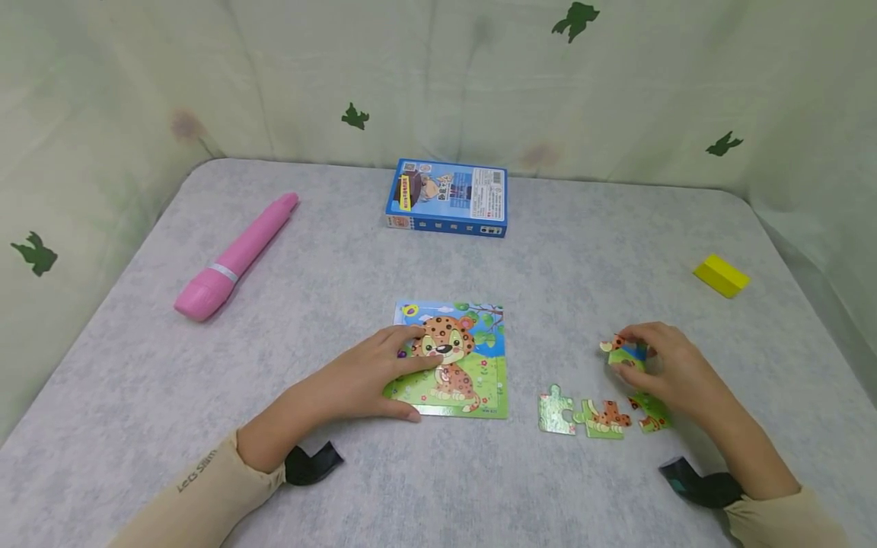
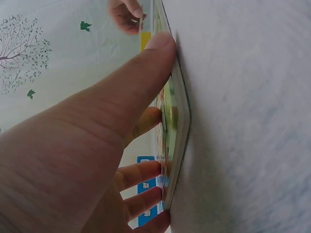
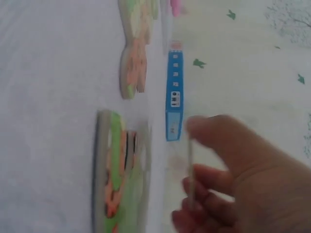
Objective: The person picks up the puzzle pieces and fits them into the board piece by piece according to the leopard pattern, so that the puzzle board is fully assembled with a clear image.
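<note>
My left hand (image 1: 370,373) rests on a square leopard jigsaw board (image 1: 486,392), its spread fingers over the picture. In the left wrist view, the thumb (image 2: 146,60) lies against the board's near edge and other fingertips touch its surface. My right hand (image 1: 674,373) pinches a jigsaw piece (image 1: 626,354) between thumb and fingers. The right wrist view shows that piece (image 3: 191,170) edge-on, held above the table. Below the right hand lie loose pieces: a mostly green one (image 1: 556,415), a leopard-patterned one (image 1: 604,418), and others (image 1: 651,415) partly hidden by the hand.
A blue box (image 1: 448,198) lies at the table's back middle. Towards the left is a pink flashlight-shaped object (image 1: 236,259). A yellow block (image 1: 722,275) sits at the right. Behind the table hangs a pale curtain (image 1: 452,76) with green bird shapes.
</note>
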Demonstrator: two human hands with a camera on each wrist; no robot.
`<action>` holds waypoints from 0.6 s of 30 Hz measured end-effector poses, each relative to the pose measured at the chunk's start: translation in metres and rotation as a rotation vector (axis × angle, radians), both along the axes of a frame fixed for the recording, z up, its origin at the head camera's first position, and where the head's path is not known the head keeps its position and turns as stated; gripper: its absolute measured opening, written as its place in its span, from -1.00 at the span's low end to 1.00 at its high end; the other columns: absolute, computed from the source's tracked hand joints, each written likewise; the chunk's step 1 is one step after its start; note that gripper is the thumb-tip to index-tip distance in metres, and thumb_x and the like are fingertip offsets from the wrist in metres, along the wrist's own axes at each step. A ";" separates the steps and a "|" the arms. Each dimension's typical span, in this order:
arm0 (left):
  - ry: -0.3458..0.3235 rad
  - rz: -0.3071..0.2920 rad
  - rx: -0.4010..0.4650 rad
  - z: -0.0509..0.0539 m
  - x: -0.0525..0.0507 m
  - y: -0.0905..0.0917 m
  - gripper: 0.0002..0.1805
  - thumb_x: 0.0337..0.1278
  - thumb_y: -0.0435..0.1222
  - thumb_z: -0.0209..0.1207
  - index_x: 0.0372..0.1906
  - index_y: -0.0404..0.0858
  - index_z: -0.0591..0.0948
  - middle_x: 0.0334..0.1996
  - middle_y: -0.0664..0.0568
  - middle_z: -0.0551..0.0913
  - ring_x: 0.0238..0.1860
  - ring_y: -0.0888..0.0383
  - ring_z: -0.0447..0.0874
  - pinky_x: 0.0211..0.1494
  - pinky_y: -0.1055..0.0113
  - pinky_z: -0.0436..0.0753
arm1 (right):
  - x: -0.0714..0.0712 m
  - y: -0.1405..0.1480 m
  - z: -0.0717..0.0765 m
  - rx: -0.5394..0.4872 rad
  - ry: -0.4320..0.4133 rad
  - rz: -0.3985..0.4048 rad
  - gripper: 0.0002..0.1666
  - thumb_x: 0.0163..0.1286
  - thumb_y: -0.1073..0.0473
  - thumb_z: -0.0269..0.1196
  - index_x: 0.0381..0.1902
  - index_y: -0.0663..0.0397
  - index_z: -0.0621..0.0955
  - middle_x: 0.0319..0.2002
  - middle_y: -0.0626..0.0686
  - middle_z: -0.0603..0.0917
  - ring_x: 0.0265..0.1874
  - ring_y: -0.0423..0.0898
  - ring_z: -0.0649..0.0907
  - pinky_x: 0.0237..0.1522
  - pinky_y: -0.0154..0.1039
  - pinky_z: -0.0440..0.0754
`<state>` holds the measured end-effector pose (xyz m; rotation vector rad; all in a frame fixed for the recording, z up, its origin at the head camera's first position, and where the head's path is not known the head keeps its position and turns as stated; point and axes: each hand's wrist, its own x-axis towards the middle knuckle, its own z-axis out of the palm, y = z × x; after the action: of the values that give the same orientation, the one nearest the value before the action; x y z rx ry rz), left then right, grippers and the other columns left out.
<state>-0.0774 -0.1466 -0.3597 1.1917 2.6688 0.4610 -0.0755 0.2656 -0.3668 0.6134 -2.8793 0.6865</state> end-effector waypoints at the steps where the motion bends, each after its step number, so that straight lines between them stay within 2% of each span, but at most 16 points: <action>1: -0.001 0.000 0.002 0.000 0.000 0.000 -0.20 -0.17 0.22 0.18 0.26 -0.01 0.36 0.29 -0.15 0.11 0.27 -0.09 0.06 0.21 0.05 0.20 | 0.000 -0.002 0.001 -0.021 0.037 0.018 -0.48 -0.10 0.28 0.43 -0.12 0.22 0.52 -0.20 0.07 0.53 -0.34 -0.12 0.41 -0.35 -0.24 0.43; 5: 0.008 -0.004 0.012 0.000 0.000 0.000 -0.20 -0.17 0.22 0.18 0.25 -0.02 0.37 0.28 -0.15 0.12 0.26 -0.09 0.06 0.21 0.04 0.20 | -0.002 -0.017 0.011 -0.123 0.125 0.097 -0.44 -0.19 0.35 0.45 -0.13 0.16 0.54 -0.21 -0.04 0.53 -0.35 -0.23 0.38 -0.35 -0.40 0.37; 9: 0.013 -0.004 0.021 -0.001 0.000 0.000 -0.21 -0.17 0.22 0.18 0.24 -0.02 0.38 0.27 -0.15 0.13 0.26 -0.08 0.08 0.21 0.05 0.21 | -0.004 -0.040 0.021 -0.206 0.152 0.200 -0.45 -0.18 0.36 0.44 -0.13 0.14 0.55 -0.18 -0.04 0.53 -0.32 -0.23 0.41 -0.32 -0.40 0.41; 13: 0.014 0.001 0.004 0.000 0.001 0.001 -0.21 -0.15 0.20 0.20 0.25 -0.03 0.37 0.28 -0.15 0.12 0.25 -0.08 0.07 0.22 0.06 0.17 | -0.005 -0.068 0.023 -0.225 0.154 0.284 -0.47 -0.11 0.26 0.43 -0.11 0.13 0.54 -0.15 -0.05 0.52 -0.24 -0.19 0.43 -0.29 -0.37 0.44; 18: -0.001 0.010 -0.007 0.001 0.002 0.005 -0.22 -0.13 0.16 0.21 0.26 -0.06 0.35 0.28 -0.14 0.11 0.26 -0.05 0.05 0.22 0.10 0.20 | -0.003 -0.105 0.016 -0.225 0.101 0.321 -0.52 -0.05 0.16 0.41 -0.12 0.12 0.54 -0.17 -0.07 0.51 -0.17 -0.14 0.44 -0.22 -0.29 0.46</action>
<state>-0.0757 -0.1417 -0.3589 1.1769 2.6743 0.4527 -0.0784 0.1607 -0.3511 1.0537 -2.5857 0.9727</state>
